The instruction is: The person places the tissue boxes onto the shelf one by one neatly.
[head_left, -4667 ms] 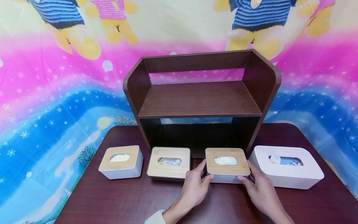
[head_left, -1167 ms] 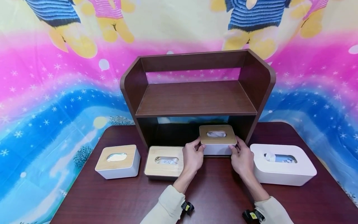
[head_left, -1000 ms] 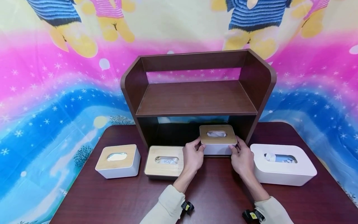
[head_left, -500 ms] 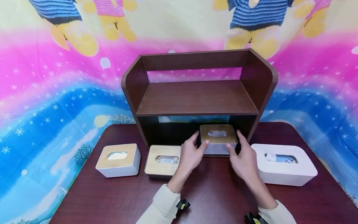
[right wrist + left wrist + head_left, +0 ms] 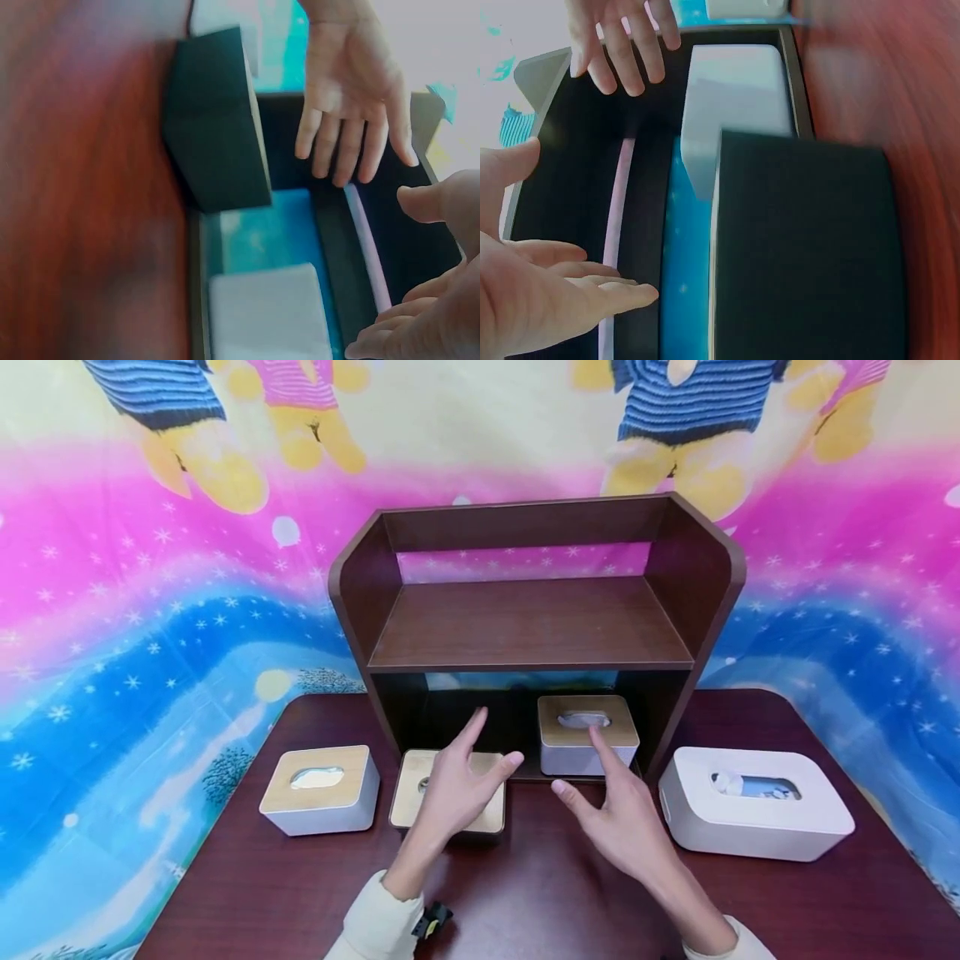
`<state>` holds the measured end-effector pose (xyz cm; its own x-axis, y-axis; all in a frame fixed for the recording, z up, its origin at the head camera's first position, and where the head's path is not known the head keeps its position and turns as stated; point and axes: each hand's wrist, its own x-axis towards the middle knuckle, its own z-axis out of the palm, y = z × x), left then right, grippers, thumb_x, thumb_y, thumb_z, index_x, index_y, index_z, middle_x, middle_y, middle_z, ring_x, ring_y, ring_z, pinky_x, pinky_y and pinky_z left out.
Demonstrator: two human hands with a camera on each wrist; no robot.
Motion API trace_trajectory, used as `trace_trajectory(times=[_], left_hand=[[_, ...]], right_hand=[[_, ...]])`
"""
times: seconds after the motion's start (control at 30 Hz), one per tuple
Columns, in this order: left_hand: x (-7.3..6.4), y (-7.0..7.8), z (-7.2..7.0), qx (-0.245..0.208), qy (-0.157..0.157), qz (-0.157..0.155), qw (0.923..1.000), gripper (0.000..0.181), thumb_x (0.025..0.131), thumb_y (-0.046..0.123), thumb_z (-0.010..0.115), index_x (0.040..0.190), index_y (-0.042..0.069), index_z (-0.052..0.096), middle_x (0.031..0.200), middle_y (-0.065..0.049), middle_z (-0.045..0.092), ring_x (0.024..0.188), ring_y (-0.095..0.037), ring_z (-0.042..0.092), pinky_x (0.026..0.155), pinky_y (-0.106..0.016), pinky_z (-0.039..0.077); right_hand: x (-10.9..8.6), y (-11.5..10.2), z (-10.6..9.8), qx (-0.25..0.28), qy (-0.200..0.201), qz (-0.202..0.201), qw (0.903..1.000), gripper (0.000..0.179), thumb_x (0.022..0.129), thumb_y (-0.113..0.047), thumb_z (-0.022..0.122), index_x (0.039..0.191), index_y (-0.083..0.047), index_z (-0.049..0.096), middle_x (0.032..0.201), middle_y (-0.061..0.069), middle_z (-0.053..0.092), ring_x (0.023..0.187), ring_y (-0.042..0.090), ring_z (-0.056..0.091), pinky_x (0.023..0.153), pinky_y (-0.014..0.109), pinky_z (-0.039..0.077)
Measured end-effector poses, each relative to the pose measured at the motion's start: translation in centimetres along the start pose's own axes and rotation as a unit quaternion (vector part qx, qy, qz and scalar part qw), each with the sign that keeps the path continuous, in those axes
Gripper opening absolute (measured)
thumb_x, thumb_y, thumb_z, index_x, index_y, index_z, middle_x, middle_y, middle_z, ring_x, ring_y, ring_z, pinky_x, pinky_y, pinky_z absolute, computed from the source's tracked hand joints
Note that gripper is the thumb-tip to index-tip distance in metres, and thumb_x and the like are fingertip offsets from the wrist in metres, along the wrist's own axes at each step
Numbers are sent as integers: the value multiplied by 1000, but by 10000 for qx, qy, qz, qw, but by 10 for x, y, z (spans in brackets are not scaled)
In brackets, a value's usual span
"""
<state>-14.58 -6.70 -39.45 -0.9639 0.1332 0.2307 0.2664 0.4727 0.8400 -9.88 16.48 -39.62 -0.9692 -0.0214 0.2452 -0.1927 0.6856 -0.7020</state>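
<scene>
A white tissue box with a bamboo lid (image 5: 558,760) stands in the lower right bay of the dark brown shelf (image 5: 532,627). My right hand (image 5: 630,822) hovers in front of it, fingers straight and spread; its index finger overlaps the lid in the head view. My left hand (image 5: 453,793) is held over a dark-based tissue box with a pale wooden lid (image 5: 491,806), hiding much of that lid. Neither hand holds anything. In the left wrist view the dark box side (image 5: 810,247) fills the lower right, with the white box (image 5: 739,97) beyond it.
A smaller white tissue box with a wooden lid (image 5: 322,806) sits at the left of the table (image 5: 525,910). A long all-white tissue box (image 5: 757,822) sits at the right. A printed cloth backdrop (image 5: 150,610) hangs behind.
The wood-lidded white box went from the table back into the shelf, held by both hands. The hands then let go and opened; the left moved left over the dark box, the right drew back.
</scene>
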Motion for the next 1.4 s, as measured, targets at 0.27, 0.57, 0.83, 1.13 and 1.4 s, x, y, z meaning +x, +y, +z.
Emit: trace_trajectory(times=[0.27,0.57,0.83,1.13,1.4], left_hand=[[-20,-23,-32,418,-14,29,9991,92,94,51,81,169,19,37,175,-1,36,162,-27,36,130,-58,35],[-43,-48,-61,765,-43,-272,9967,96,95,46,81,171,15,31,177,-6,32,165,-34,26,132,-63,26],[-60,-66,-70,630,132,-539,9965,96,96,45,81,169,7,32,176,-15,31,164,-34,29,132,-56,29],[-67,-77,-77,347,-240,-953,9946,106,93,37,86,170,1,22,177,-20,26,161,-34,31,127,-56,37],[-67,-81,-75,531,-573,-1123,9906,114,88,26,91,169,-6,18,176,-25,23,164,-38,24,132,-57,26]], right_hand=[[-8,-1,31,144,-372,-156,9991,96,97,-47,80,169,-7,31,172,17,40,156,39,44,124,63,41],[-4,-2,67,453,-984,14,9941,108,90,-47,87,170,-6,28,175,16,33,160,34,37,128,56,37],[-3,-3,85,629,-1285,-13,9897,114,85,-47,92,169,-2,29,174,19,34,159,37,40,126,58,39],[-4,-5,98,809,-1353,-150,9874,117,84,-41,94,168,3,26,172,25,35,157,39,42,125,58,40],[-5,-9,104,783,-1338,-52,9879,115,85,-30,93,167,7,22,169,31,36,155,40,43,125,57,41]])
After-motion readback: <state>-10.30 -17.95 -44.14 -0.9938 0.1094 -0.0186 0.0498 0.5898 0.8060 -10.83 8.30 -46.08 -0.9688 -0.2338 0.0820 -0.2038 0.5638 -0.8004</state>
